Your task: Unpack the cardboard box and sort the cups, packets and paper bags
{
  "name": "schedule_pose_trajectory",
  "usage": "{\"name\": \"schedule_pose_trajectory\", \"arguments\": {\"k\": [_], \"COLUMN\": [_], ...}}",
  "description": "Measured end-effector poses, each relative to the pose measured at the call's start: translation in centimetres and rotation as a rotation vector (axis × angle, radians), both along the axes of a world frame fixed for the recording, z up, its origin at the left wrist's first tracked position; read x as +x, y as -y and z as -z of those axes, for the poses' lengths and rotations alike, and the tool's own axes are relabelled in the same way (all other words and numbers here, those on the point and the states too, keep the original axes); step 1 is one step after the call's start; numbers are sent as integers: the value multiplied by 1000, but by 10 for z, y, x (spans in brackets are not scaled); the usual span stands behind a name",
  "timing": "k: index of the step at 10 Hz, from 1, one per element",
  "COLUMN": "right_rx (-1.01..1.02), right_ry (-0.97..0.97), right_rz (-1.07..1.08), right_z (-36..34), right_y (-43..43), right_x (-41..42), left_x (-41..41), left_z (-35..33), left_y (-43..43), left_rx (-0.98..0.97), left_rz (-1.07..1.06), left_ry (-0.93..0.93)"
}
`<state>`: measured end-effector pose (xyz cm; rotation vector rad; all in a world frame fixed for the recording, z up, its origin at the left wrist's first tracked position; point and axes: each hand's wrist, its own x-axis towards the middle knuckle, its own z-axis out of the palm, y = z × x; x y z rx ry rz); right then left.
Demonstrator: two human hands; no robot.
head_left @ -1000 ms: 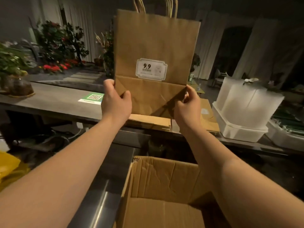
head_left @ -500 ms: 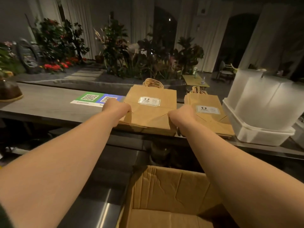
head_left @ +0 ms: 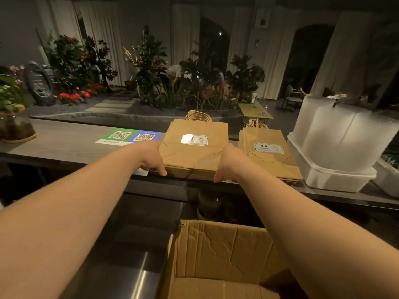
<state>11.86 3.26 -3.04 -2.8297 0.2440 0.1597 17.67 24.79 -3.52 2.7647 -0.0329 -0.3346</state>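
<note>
**Where the thumbs meet the stack's near edge, both hands frame the bags**

As far as my feed lets me see, the left thumb (head_left: 163,172) points down against the near edge of the stack of paper bags (head_left: 194,160), and the right thumb (head_left: 217,178) does the same at the other near corner. The remaining fingers sit behind the backs of the hands, so I cannot tell whether they curl round the bags or lie flat. The left hand (head_left: 152,158) is against the stack's left side and the right hand (head_left: 226,162) against its right side, just left of frame centre.

The stack lies flat on the counter (head_left: 64,143), twine handles pointing away from me, and a white label (head_left: 194,139) on the top bag catches glare. Just to its right lies a second stack of bags (head_left: 269,160), its label reading 9.9. A frosted white tub (head_left: 336,147) stands at the right edge. Left of the hands, green and blue QR cards (head_left: 129,137) lie on the counter, and a potted plant (head_left: 15,126) sits at far left.

The cardboard box (head_left: 216,255) stands open at lower centre, below the counter and between my forearms.
</note>
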Motion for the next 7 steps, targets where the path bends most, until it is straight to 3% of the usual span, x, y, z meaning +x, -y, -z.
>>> {"name": "schedule_pose_trajectory", "arguments": {"k": [1,4,5,6,7], "right_rx": [-55,-40,20,58,231], "right_ry": [8,109,91,176,252], "right_rz": [0,52,34,9,7], "right_z": [0,10,7,-3,-6], "right_y": [0,3,7,16,30], "right_x": [7,10,5,-16,-50], "left_x": [5,7,-5,-34,-71], "left_z": [1,3,-2,-6,2], "left_y": [6,1,3,16,35], "left_rx": [190,152,103,-24,-306], "left_rz": [10,-61,-106,-112,-88], "left_ry": [90,76,45,162,309]}}
